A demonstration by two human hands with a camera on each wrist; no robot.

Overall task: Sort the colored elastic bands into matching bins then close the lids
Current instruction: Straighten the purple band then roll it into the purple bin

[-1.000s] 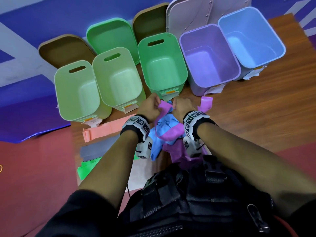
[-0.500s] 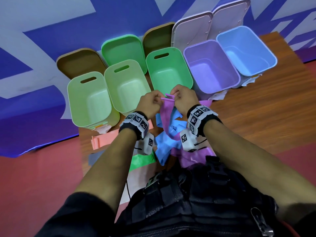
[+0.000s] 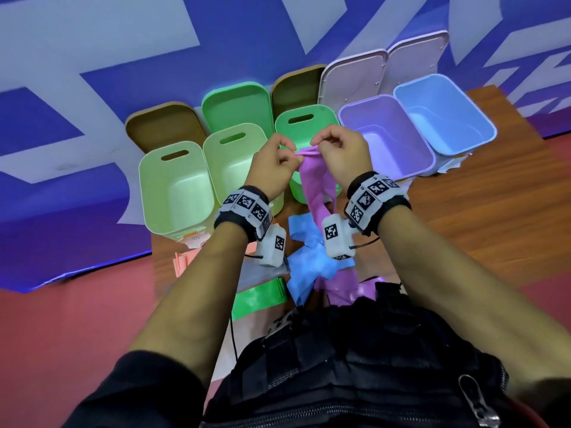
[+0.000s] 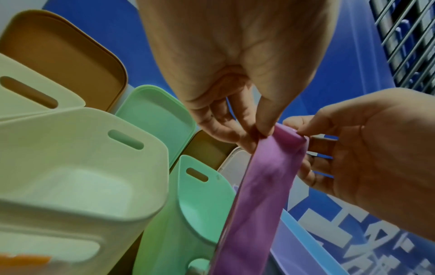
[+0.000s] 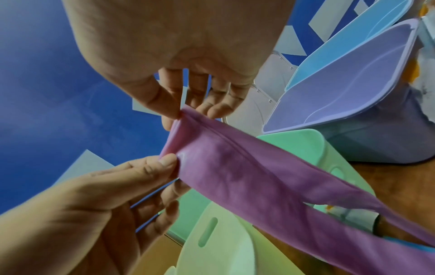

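Between the two hands, raised above the bins: one end of the purple band [image 3: 313, 180], pinched by thumb and fingertips of the left hand [image 3: 272, 162] and of the right hand [image 3: 340, 156]. Both hands clamped on that same top edge, close together, knuckles almost meeting. Rest of the band hangs below the wrists toward the worktop [image 3: 494, 211].

Risks, as I judge them:
- Lower part of the purple band runs down into the pile beside the blue band [image 3: 309, 261] below the right wrist; the two look tangled. Lifting further could drag the blue one along and drop both into one bin.
- Grip is fingertip-only on slick, stretchy material; a tug against the snag could pull it free or let it snap back.
- Purple bin [image 3: 386, 134] sits just right of the right hand, the blue bin [image 3: 445, 112] right beyond it; a loose swing could land in the wrong one.

Counts:
- Bins: five, all open — three green ahead and left of the left hand, one purple, one blue.
- Lids: five, propped behind the bins.
- Bands seen: purple, blue, a green band [image 3: 259, 296], a grey one and a pink one under the left forearm; the pile may hide more.
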